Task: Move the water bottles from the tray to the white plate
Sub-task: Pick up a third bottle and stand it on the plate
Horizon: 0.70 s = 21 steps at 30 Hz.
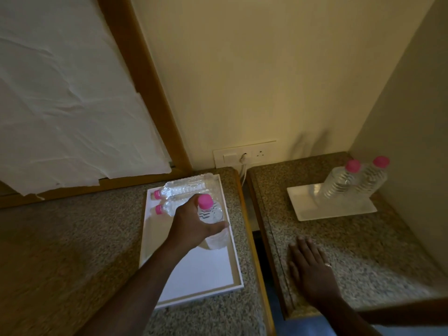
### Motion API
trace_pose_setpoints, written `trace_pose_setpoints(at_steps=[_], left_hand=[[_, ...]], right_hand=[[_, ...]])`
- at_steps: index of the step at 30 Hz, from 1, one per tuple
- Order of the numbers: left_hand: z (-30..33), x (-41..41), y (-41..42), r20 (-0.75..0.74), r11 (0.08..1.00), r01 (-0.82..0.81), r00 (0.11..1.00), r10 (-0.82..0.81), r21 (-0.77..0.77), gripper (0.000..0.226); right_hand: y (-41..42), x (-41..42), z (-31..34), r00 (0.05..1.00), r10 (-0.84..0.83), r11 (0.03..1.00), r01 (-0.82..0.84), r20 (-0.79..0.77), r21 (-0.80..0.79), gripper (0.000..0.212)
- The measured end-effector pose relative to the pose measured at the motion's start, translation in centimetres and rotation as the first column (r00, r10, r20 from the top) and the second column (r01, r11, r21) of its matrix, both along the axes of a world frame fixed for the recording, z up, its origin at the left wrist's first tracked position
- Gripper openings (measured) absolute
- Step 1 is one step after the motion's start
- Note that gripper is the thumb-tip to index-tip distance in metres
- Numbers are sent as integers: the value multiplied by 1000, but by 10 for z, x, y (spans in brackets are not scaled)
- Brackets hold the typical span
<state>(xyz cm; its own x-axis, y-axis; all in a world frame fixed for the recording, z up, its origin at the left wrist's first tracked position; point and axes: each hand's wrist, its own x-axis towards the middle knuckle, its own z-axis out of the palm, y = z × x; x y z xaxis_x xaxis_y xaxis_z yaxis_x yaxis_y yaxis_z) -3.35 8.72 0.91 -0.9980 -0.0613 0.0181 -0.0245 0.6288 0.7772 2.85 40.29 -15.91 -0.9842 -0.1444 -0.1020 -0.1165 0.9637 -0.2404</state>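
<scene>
A white tray point(213, 270) lies on the left granite counter. Two clear water bottles with pink caps lie on their sides at its far end, one point(186, 186) behind the other point(169, 206). My left hand point(194, 221) is shut on a third pink-capped bottle point(213, 221), held upright over the tray. On the right counter sits the white plate point(312, 207) with two upright bottles, one point(339, 181) beside the other point(373, 177), at its far right. My right hand point(310, 267) rests flat on the right counter, fingers spread, holding nothing.
A dark gap point(257, 238) separates the two granite counters. A wall socket plate point(244, 154) with a cable sits behind the gap. A wood-framed panel covered with white paper point(68, 93) leans at the left. Walls close in the right counter at back and right.
</scene>
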Motion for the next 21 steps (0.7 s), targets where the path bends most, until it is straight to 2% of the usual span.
trace_pose_setpoints(at_steps=[4, 9, 14, 17, 21], left_hand=[[17, -20, 32, -58, 999, 31, 998, -32, -9, 70], [30, -53, 97, -84, 991, 116, 990, -110, 71, 71], [14, -87, 176, -64, 987, 120, 991, -114, 107, 74], [1, -103, 215, -42, 986, 155, 987, -153, 67, 76], [-15, -116, 245, -28, 981, 166, 986, -164, 98, 64]], right_hand=[[15, 0, 1, 1000, -13, 998, 13, -2, -60, 66], [43, -4, -1, 998, -66, 996, 66, 5, -59, 69], [81, -12, -3, 993, -118, 991, 119, 22, -64, 72], [106, -14, -7, 989, -146, 986, 147, 16, -72, 74], [124, -19, -12, 992, -126, 990, 125, -5, -61, 76]])
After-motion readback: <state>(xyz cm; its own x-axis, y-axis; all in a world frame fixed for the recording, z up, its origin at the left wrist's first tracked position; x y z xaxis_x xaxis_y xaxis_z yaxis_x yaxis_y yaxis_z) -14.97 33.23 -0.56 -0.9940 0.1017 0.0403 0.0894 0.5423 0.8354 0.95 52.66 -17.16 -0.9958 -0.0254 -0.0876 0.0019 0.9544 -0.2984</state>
